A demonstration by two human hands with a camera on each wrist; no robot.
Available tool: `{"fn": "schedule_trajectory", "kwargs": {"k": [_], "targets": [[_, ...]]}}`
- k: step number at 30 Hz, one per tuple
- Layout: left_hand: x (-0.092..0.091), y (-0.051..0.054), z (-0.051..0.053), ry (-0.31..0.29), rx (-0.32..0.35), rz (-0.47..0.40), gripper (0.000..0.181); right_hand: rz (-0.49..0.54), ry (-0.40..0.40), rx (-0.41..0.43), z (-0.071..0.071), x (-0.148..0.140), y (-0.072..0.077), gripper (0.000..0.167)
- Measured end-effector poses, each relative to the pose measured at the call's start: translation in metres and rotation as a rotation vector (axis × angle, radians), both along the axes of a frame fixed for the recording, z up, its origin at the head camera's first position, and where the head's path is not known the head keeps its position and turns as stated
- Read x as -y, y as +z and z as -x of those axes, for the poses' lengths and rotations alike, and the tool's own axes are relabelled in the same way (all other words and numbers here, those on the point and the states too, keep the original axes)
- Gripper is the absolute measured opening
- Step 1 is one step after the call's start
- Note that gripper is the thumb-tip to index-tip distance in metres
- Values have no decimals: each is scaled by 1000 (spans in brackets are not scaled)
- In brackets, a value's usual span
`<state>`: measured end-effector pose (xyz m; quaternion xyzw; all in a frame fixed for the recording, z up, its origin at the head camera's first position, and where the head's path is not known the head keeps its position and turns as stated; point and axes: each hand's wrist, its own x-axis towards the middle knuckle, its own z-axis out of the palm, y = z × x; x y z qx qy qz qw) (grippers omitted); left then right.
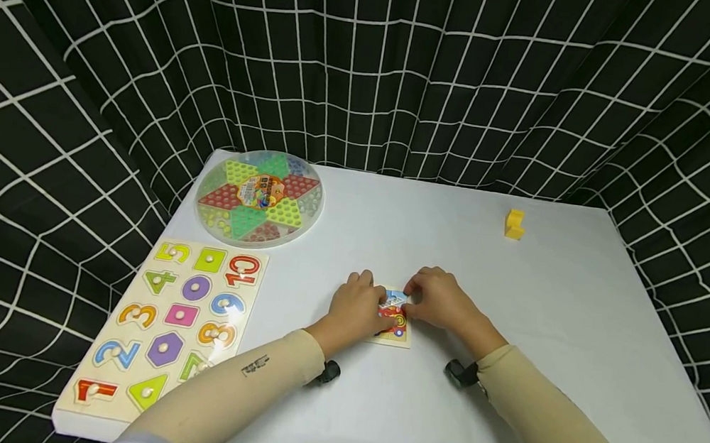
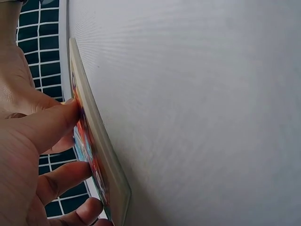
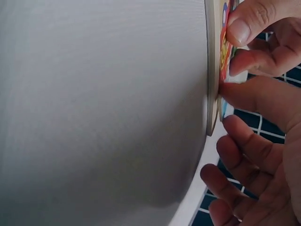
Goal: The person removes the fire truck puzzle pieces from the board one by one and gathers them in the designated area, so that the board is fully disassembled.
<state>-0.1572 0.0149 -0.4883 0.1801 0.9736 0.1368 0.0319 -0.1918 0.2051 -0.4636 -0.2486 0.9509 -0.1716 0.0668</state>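
A small wooden jigsaw board (image 1: 401, 340) with a colourful picture lies on the white table between the hands. My left hand (image 1: 353, 310) rests thumb and fingertips on the picture's face, pressing near its red part; the palm covers the board's left side. At the upper right corner, my right hand (image 1: 440, 301) pinches a light blue puzzle piece (image 3: 223, 109) between thumb and index finger. That piece stands slightly tilted off the board in the right wrist view. The other right fingers are loosely bent beside the board's edge. How well the piece fits is hidden by the fingers.
A wooden number-and-shape peg board (image 1: 152, 291) lies at the left, partly under the left forearm. Behind it sits a round clear-cased board game (image 1: 210, 197) with a coloured star. A small yellow block-like object (image 1: 513, 226) stands at the back right. Black gridded curtains (image 1: 370, 59) surround the table.
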Motion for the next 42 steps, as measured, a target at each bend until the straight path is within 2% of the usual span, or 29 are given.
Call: {"fn": "schedule_trajectory", "kwargs": {"k": [9,18,22,27,35,42], "targets": [[0,2,-2,5,10,12,51,0,30,-35,2,-2,-2,22],[-1,2,-2,18,-51,90,55,-31,83,-146,4,-3,-1,21],[-1,2,-2,19,-52,94,54,-22,63,-128,3,-9,2,21],[0,1,-3,23,-42,83,52,19,4,-68,2,-42,0,23],[2,0,-5,35,-39,80,51,5,-116,4,1,-129,-4,26],[0,1,-6,34,-41,81,51,-4,-168,50,3,-165,-3,25]]}}
